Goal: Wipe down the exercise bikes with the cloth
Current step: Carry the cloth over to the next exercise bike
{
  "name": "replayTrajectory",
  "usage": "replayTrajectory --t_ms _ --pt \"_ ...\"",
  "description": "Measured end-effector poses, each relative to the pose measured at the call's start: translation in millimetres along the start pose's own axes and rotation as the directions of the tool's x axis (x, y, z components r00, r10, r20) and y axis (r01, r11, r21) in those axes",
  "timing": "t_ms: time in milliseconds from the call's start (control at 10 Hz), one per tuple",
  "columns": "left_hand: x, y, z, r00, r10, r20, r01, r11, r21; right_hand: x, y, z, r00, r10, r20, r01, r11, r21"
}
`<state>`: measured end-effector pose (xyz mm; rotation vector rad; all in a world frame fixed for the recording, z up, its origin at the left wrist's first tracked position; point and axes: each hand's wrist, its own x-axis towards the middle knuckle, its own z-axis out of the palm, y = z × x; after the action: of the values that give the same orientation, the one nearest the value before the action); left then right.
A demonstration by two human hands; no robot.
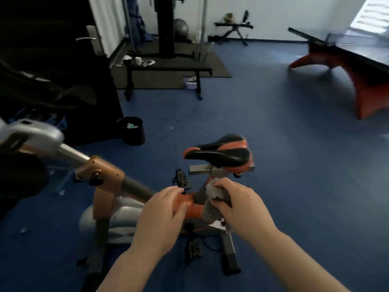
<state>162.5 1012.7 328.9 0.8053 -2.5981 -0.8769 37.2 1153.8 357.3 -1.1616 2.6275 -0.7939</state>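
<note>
An orange exercise bike (109,175) with a black and orange saddle (219,153) stands on the blue floor below me. My right hand (237,205) is shut on a grey cloth (213,197), bunched against the orange frame just under the seat post. My left hand (162,211) rests on the orange frame tube beside it, fingers spread and curled over the tube. The frame under both hands is hidden.
A black bin (132,130) stands left of the saddle. A weight bench (166,70) and a black mat lie further back. A table with red legs (357,66) is at the right. Another machine with silver parts (31,131) fills the left edge. Open blue floor lies to the right.
</note>
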Motion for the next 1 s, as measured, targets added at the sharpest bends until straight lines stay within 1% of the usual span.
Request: replayTrajectory --t_ms 100,200,300,400,500,600,700,800,1000 --pt "7.1 49.3 43.7 0.992 0.086 0.091 -0.088 0.996 0.018 -28.0 57.6 -39.6 0.993 0.108 -0.053 -0.109 0.994 -0.021" --pt "7.8 100.2 87.1 0.983 0.149 0.103 -0.153 0.988 0.025 -58.9 118.0 -75.8 0.979 0.184 -0.088 -0.188 0.981 -0.046" --pt "1.1 144.7 125.8 0.986 0.149 0.074 -0.149 0.989 0.003 -90.0 173.0 -109.7 0.969 0.231 -0.081 -0.238 0.968 -0.078" --pt "-7.2 187.1 170.8 0.987 0.142 0.079 -0.138 0.989 -0.051 -117.5 230.1 -149.1 0.959 0.269 -0.089 -0.278 0.954 -0.109" --pt "-7.5 222.2 211.2 0.987 0.132 0.094 -0.127 0.990 -0.058 -132.2 280.2 -177.5 0.951 0.281 -0.131 -0.296 0.948 -0.118" --pt "-8.4 254.4 239.7 0.987 0.119 0.105 -0.113 0.992 -0.060 -145.5 312.4 -194.2 0.946 0.303 -0.118 -0.314 0.944 -0.096" --pt "-6.7 281.7 259.4 0.977 0.163 0.141 -0.161 0.987 -0.022 -148.0 332.3 -204.2 0.952 0.300 -0.064 -0.304 0.951 -0.064" --pt "14.8 300.0 274.6 0.974 0.180 0.138 -0.183 0.983 0.010 -129.4 351.7 -211.0 0.966 0.255 -0.052 -0.257 0.965 -0.055" --pt "87.2 313.6 305.4 0.974 0.164 0.155 -0.174 0.984 0.047 -59.6 391.8 -222.0 0.973 0.229 -0.042 -0.231 0.972 -0.036"
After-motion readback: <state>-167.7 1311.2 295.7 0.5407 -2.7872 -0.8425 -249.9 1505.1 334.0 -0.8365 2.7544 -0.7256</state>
